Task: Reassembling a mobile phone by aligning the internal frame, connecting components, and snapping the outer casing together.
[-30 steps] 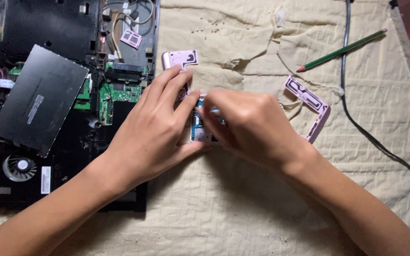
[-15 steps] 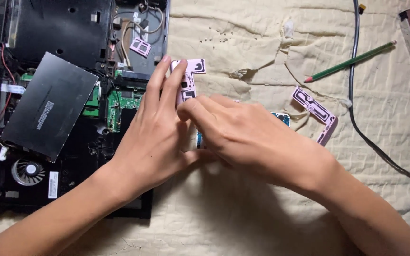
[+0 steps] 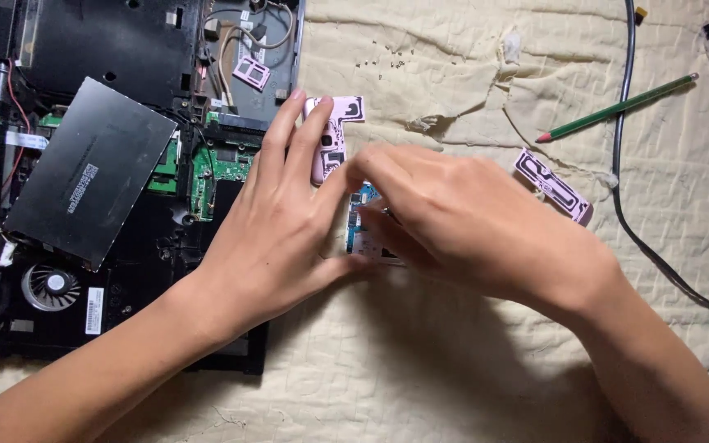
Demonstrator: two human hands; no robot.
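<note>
The small circuit board (image 3: 363, 230), pinched between the left hand (image 3: 276, 238) and right hand (image 3: 469, 221), could be flexed or cracked if pressed too hard.

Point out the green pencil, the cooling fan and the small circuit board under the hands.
green pencil (image 3: 617, 108), head view, middle of its shaft.
cooling fan (image 3: 49, 285), head view, its hub.
small circuit board (image 3: 360, 221), head view, the blue strip showing between the two hands.
</note>
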